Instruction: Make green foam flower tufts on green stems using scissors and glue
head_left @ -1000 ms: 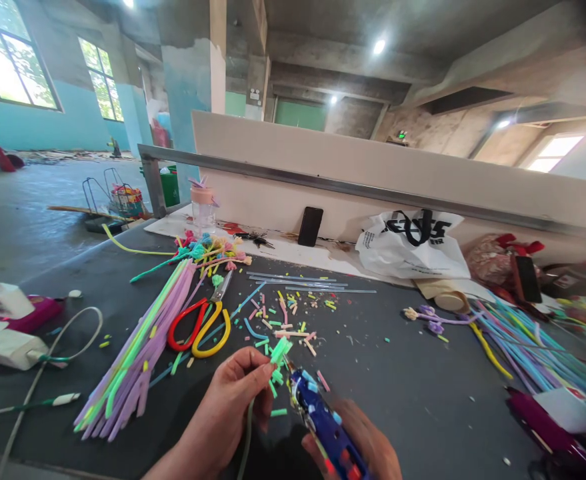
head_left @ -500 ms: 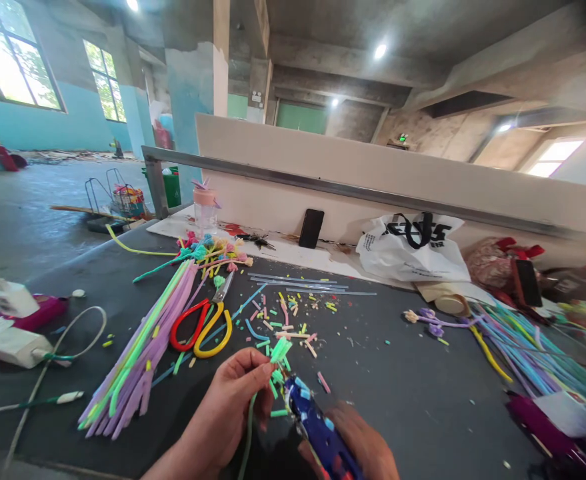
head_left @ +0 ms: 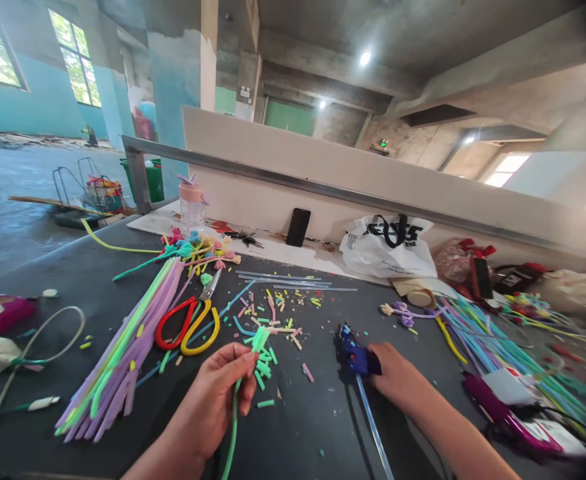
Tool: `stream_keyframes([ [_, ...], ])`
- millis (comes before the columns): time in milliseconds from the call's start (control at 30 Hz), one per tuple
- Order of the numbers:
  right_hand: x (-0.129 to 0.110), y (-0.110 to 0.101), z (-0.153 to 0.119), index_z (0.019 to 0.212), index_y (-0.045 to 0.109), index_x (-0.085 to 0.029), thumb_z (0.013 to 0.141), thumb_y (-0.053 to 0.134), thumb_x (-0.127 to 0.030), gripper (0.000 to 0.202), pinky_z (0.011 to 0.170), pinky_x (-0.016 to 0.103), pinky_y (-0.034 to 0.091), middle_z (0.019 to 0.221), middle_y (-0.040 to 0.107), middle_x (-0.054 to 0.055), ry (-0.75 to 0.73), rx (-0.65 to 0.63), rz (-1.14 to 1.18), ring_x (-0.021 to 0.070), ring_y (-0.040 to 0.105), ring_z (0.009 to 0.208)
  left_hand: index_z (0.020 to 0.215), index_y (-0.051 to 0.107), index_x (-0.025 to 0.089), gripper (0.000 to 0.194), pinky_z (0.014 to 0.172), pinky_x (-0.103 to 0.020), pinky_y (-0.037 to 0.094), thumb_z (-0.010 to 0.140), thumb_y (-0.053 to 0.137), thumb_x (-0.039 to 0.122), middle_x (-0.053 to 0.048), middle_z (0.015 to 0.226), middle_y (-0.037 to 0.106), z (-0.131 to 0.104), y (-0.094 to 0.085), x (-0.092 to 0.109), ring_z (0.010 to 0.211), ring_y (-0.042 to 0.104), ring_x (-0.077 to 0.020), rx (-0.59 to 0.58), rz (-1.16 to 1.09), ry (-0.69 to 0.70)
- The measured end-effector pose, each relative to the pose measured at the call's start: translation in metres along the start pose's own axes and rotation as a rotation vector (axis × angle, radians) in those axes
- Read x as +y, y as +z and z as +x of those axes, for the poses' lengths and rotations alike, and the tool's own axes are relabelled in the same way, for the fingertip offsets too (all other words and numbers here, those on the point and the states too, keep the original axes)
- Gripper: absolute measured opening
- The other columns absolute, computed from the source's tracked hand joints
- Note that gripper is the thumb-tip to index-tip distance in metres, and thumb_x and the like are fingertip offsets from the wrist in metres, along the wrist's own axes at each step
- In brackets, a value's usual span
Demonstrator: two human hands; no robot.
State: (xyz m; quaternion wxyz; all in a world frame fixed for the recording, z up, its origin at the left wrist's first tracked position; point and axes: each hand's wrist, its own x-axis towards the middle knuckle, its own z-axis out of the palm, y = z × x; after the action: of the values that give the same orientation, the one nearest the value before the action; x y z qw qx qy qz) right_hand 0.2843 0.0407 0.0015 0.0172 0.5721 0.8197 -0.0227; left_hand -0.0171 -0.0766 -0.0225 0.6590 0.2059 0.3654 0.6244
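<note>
My left hand (head_left: pixel 215 393) pinches a green pipe cleaner (head_left: pixel 233 430), with short light-green pieces (head_left: pixel 261 339) bunched at its upper end, by the fingertips. Further right, my right hand (head_left: pixel 391 372) grips a blue hot glue gun (head_left: pixel 355 353) just over the dark table (head_left: pixel 317 420). A clear glue stick (head_left: pixel 373 427) runs back from the gun toward me. More cut green pieces (head_left: pixel 265 368) lie beside the left fingertips. Scissors with red and yellow handles (head_left: pixel 199 333) rest left of that hand. The right fingertips are partly hidden.
Purple and green pipe cleaners (head_left: pixel 117 360) lie at left, more blue and purple ones (head_left: pixel 493 347) at right. Clear glue sticks (head_left: pixel 293 283) and coloured scraps cover the middle. Behind them stand a phone (head_left: pixel 298 227) and a white bag (head_left: pixel 387 247). Power strips (head_left: pixel 507 413) and cables lie at both sides.
My right hand has moved the glue gun away from the green pieces, to the right and farther from me. The left hand still holds the pipe cleaner. The view has turned slightly right.
</note>
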Motion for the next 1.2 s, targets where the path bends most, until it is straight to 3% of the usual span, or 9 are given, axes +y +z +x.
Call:
stream_keyframes([
  [100, 0.009, -0.012, 0.002, 0.098, 0.063, -0.017, 0.064, 0.062, -0.02, 0.034, 0.076, 0.035, 0.043, 0.1, 0.063, 0.011, 0.027, -0.027, -0.024, 0.0287, 0.058, 0.095, 0.067, 0.052, 0.017, 0.019, 0.033, -0.015, 0.03, 0.07, 0.067, 0.027, 0.006, 0.051, 0.046, 0.0, 0.0, 0.0, 0.04, 0.04, -0.0052, 0.01, -0.004, 0.009],
  [167, -0.004, -0.023, 0.0, 0.107, 0.061, -0.018, 0.064, 0.062, -0.018, 0.042, 0.081, 0.044, 0.039, 0.11, 0.061, 0.013, 0.055, 0.039, -0.06, 0.0354, 0.053, 0.104, 0.068, 0.052, 0.017, 0.018, 0.033, -0.015, 0.03, 0.071, 0.067, 0.027, 0.006, 0.05, 0.046, 0.0, 0.0, 0.0, 0.04, 0.039, -0.005, 0.011, 0.0, 0.018],
  [233, -0.035, -0.031, -0.003, 0.106, 0.062, -0.021, 0.073, 0.056, -0.018, 0.033, 0.086, 0.044, 0.036, 0.109, 0.062, 0.011, 0.007, 0.164, -0.047, 0.032, 0.052, 0.106, 0.069, 0.052, 0.017, 0.019, 0.032, -0.015, 0.029, 0.071, 0.067, 0.028, 0.006, 0.05, 0.047, 0.0, 0.0, -0.001, 0.039, 0.038, -0.0049, 0.009, 0.009, 0.019],
  [333, -0.1, -0.028, 0.0, 0.095, 0.064, -0.021, 0.083, 0.046, -0.017, 0.022, 0.081, 0.029, 0.041, 0.096, 0.065, 0.007, -0.234, 0.115, 0.244, 0.0189, 0.059, 0.09, 0.069, 0.052, 0.017, 0.02, 0.033, -0.015, 0.029, 0.071, 0.067, 0.03, 0.005, 0.048, 0.047, 0.001, 0.0, -0.002, 0.039, 0.039, -0.0053, 0.0, 0.023, 0.032],
  [500, -0.166, 0.002, 0.022, 0.09, 0.064, -0.021, 0.074, 0.056, -0.011, 0.021, 0.085, 0.025, 0.038, 0.1, 0.064, 0.004, -0.356, 0.022, 0.432, 0.0168, 0.056, 0.098, 0.07, 0.054, 0.017, 0.02, 0.034, -0.015, 0.03, 0.072, 0.066, 0.032, 0.005, 0.046, 0.048, 0.001, 0.0, -0.004, 0.039, 0.038, -0.0057, -0.025, 0.066, 0.051],
  [700, -0.162, 0.015, 0.033, 0.072, 0.062, -0.018, 0.066, 0.055, -0.004, 0.017, 0.074, 0.027, 0.039, 0.084, 0.065, 0.004, -0.292, -0.014, 0.477, 0.018, 0.059, 0.083, 0.07, 0.053, 0.017, 0.02, 0.033, -0.015, 0.03, 0.072, 0.066, 0.032, 0.005, 0.047, 0.048, -0.001, 0.0, -0.004, 0.039, 0.038, -0.0057, -0.046, 0.065, 0.045],
  [867, -0.15, 0.005, 0.023, 0.08, 0.063, -0.018, 0.066, 0.052, -0.004, 0.023, 0.069, 0.028, 0.042, 0.079, 0.065, 0.004, -0.199, -0.02, 0.599, 0.0185, 0.059, 0.077, 0.07, 0.052, 0.018, 0.019, 0.033, -0.015, 0.031, 0.074, 0.064, 0.032, 0.005, 0.044, 0.049, -0.002, 0.0, -0.005, 0.037, 0.038, -0.006, -0.064, 0.067, 0.036],
  [1067, -0.138, -0.002, 0.01, 0.068, 0.06, -0.017, 0.069, 0.054, -0.016, 0.006, 0.049, 0.02, 0.044, 0.056, 0.057, -0.004, -0.057, -0.079, 0.885, 0.0105, 0.055, 0.048, 0.071, 0.052, 0.018, 0.018, 0.033, -0.016, 0.031, 0.075, 0.063, 0.032, 0.005, 0.044, 0.049, -0.003, 0.001, -0.004, 0.037, 0.038, -0.0063, -0.084, 0.082, 0.029],
  [1200, -0.139, -0.011, -0.001, 0.068, 0.058, -0.017, 0.072, 0.056, -0.028, 0.012, 0.046, 0.02, 0.042, 0.046, 0.051, -0.007, -0.038, -0.086, 1.036, 0.009, 0.051, 0.041, 0.071, 0.051, 0.017, 0.017, 0.033, -0.015, 0.031, 0.076, 0.063, 0.03, 0.005, 0.045, 0.049, -0.004, 0.002, -0.004, 0.038, 0.039, -0.0063, -0.091, 0.083, 0.023],
])
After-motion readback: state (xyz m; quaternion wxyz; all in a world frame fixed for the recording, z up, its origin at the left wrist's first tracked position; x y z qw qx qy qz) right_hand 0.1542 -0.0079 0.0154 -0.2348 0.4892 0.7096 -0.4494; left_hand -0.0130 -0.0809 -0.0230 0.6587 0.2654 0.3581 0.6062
